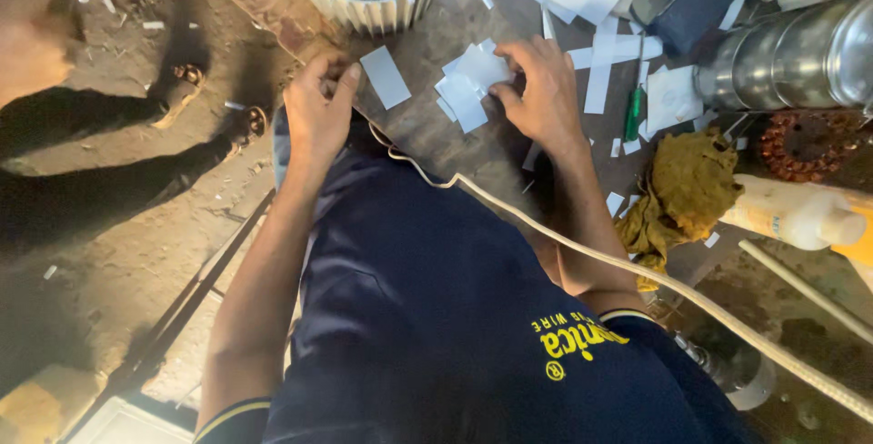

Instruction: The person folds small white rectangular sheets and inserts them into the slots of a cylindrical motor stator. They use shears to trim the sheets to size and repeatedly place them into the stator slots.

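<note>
A worker's right hand [544, 89] presses curled fingers onto a loose pile of white paper slips [470, 88] at the middle of the bench [436, 149], while the left hand [320, 103], at the bench's left edge, pinches something too small to make out. The slips overlap unevenly and could slide or scatter if the hand drags, joining the cuttings on the floor [118, 199]. A cord [582, 246] draped over the right forearm could snag.
</note>
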